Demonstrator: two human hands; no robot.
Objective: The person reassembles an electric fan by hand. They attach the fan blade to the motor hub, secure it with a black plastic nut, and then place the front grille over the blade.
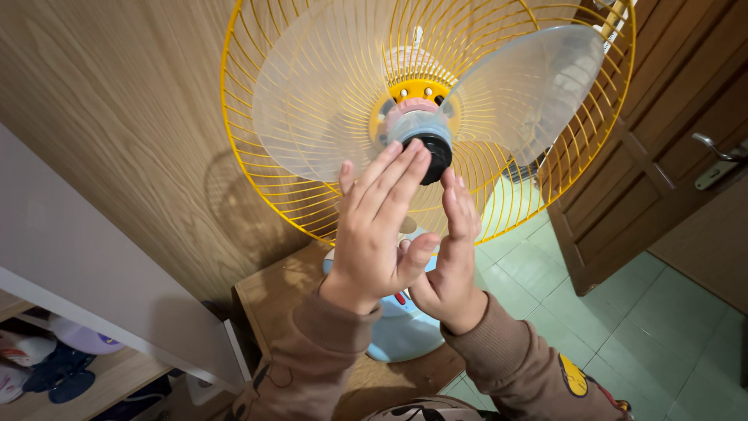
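Observation:
A fan with a yellow wire rear grille (265, 175) and translucent blades (538, 86) stands before me, its front grille off. At the hub sits a black round cap (436, 152) on a grey spinner. My left hand (378, 226) is raised with fingers together, its fingertips touching the left side of the cap. My right hand (456, 249) is held edge-on just below the cap, fingertips close to it, fingers straight. Neither hand grips anything. Both wrists wear brown sleeves.
The fan's light blue base (401, 331) rests on a low wooden stand (273, 292). A wood-panelled wall (117, 117) is on the left, a brown door with a metal handle (713, 152) on the right, green floor tiles (623, 312) below. Shelves with shoes (47, 366) sit lower left.

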